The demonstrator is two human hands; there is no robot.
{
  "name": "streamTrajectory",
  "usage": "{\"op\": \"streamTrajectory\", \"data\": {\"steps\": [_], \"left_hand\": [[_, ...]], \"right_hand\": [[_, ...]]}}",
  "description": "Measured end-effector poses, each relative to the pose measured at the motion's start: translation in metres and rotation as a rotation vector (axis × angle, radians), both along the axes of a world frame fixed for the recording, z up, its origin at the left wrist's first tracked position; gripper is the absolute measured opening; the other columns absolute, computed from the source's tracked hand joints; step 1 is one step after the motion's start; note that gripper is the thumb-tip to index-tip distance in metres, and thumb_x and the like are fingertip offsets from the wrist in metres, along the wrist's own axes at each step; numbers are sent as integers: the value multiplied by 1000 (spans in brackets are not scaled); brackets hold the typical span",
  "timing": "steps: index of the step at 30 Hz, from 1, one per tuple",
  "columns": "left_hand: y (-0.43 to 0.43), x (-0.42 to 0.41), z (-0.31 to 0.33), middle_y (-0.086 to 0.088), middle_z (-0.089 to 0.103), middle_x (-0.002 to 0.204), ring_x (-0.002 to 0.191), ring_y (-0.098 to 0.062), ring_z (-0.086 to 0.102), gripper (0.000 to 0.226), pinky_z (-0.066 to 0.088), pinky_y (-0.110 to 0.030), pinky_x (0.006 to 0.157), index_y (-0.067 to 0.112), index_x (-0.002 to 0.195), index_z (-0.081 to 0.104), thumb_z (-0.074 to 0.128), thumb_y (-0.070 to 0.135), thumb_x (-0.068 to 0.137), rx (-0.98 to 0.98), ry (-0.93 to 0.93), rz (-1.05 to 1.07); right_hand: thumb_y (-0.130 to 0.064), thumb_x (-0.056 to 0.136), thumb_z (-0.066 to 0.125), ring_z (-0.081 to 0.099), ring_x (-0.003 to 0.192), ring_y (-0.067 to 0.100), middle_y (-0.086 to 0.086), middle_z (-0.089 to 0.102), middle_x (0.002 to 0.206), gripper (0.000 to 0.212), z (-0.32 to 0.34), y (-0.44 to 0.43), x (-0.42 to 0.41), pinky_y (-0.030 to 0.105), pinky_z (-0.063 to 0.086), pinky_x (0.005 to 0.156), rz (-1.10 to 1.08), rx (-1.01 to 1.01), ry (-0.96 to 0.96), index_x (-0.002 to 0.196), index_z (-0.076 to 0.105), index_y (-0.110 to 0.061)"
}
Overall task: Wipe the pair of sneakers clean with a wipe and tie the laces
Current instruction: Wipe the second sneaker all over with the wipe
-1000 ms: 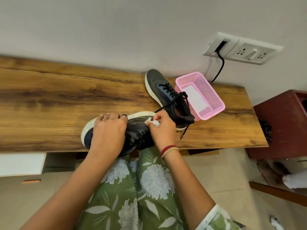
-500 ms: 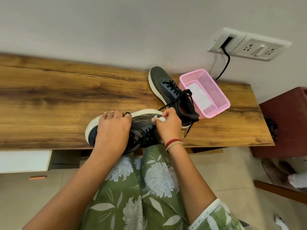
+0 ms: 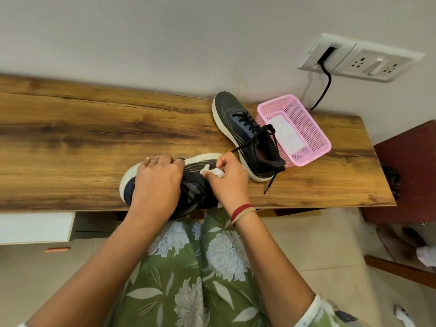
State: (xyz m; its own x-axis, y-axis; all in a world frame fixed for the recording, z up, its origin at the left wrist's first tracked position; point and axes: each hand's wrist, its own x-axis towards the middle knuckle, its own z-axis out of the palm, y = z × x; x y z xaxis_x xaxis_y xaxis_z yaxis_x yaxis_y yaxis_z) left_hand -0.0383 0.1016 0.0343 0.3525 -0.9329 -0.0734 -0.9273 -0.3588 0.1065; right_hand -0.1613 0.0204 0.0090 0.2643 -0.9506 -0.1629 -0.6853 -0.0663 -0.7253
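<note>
A person is sitting at a long wooden table (image 3: 70,138) and is looking down at both hands. The near sneaker (image 3: 197,169) is lying at the front edge of the table with its toe pointing left. Its white sole is showing along the far side, and part of the shoe is sticking out over the table edge. The left hand (image 3: 158,182) is gripping the toe half of this shoe, with its fingers curling over the white sole. The right hand (image 3: 227,179) is pinching a small, scrunched-up white wipe (image 3: 213,172) and is pressing it on the dark side of the same shoe. The two hands are working apart, with a strip of dark shoe showing between them. Red and tan bands (image 3: 243,212) are sitting on the right wrist. The far sneaker (image 3: 245,128) is standing on its sole behind the right hand, with its toe pointing to the wall. Its black laces (image 3: 254,128) are hanging loose, and one end is trailing down onto the wood. A pink basket (image 3: 313,128) is touching that shoe on its right side, and a flat white sheet (image 3: 286,133) is lying inside it. A black cord (image 3: 324,90) is hanging from a white socket plate (image 3: 361,59) on the wall. Green cloth with white flowers (image 3: 200,267) is covering the person's lap.
</note>
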Motion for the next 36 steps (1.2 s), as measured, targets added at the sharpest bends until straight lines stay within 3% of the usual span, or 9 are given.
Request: {"op": "streamTrajectory", "data": {"steps": [4, 7, 12, 14, 16, 20, 22, 29, 36], "left_hand": [[1, -1, 0, -10, 60, 111, 102, -31, 60, 40, 40, -40, 98, 13, 121, 59, 58, 7, 82, 0, -17, 5], [-1, 2, 0, -10, 59, 112, 102, -30, 59, 40, 41, -39, 94, 15, 123, 58, 58, 9, 83, 11, -10, 13], [-1, -2, 0, -10, 60, 109, 98, -31, 61, 40, 43, -40, 91, 14, 120, 60, 58, 7, 81, 14, -43, -5], [-3, 1, 1, -8, 59, 112, 100, -29, 60, 40, 42, -37, 92, 17, 122, 58, 56, 9, 83, 20, -42, -9], [-5, 4, 3, -5, 58, 113, 99, -26, 61, 38, 42, -34, 85, 20, 122, 57, 54, 13, 85, 39, -41, -3], [-11, 18, -2, 0, 62, 106, 89, -28, 65, 33, 35, -30, 60, 24, 114, 58, 54, 13, 83, 94, -22, 4], [-14, 30, -8, 1, 65, 101, 87, -27, 65, 31, 36, -29, 57, 25, 111, 59, 56, 15, 81, 110, -19, 17], [-22, 56, -15, 0, 67, 98, 87, -26, 65, 27, 34, -28, 56, 26, 112, 58, 53, 21, 86, 162, -99, 43], [-18, 65, -23, 1, 60, 102, 86, -25, 64, 32, 32, -28, 53, 26, 119, 56, 53, 24, 88, 205, -116, 12]], "right_hand": [[-14, 79, 69, 49, 71, 15, -12, 44, 70, 25, -2, -11, -8, 32, 44, 68, -99, -21, 30, 79, 45, -17], [-15, 77, 72, 42, 59, 3, -12, 44, 65, 26, 1, -1, 1, 23, 33, 57, -8, -5, 4, 78, 46, -18], [-15, 79, 70, 52, 72, 19, -11, 46, 68, 25, 1, -8, -5, 34, 45, 71, -76, -33, 27, 79, 45, -18], [-16, 77, 72, 51, 69, 16, -10, 48, 67, 29, 8, 0, 5, 29, 42, 65, 13, -29, 1, 75, 43, -23], [-17, 74, 76, 52, 64, 12, -10, 52, 68, 34, 18, 3, 11, 27, 42, 59, 19, 32, -135, 71, 43, -28], [-4, 75, 74, 58, 65, 9, -2, 56, 80, 30, 38, -30, -5, 20, 51, 55, -414, 174, -641, 78, 49, -21], [-3, 76, 73, 55, 61, 5, -1, 56, 78, 29, 36, -42, -10, 14, 47, 50, -480, 177, -717, 78, 49, -18], [-4, 76, 74, 60, 78, 16, 3, 62, 84, 22, -10, -41, 14, 32, 54, 74, -390, 342, -655, 78, 56, -18], [-9, 74, 77, 61, 78, 10, -1, 64, 88, 21, -32, -32, 25, 23, 51, 70, -385, 298, -582, 82, 61, -19]]}}
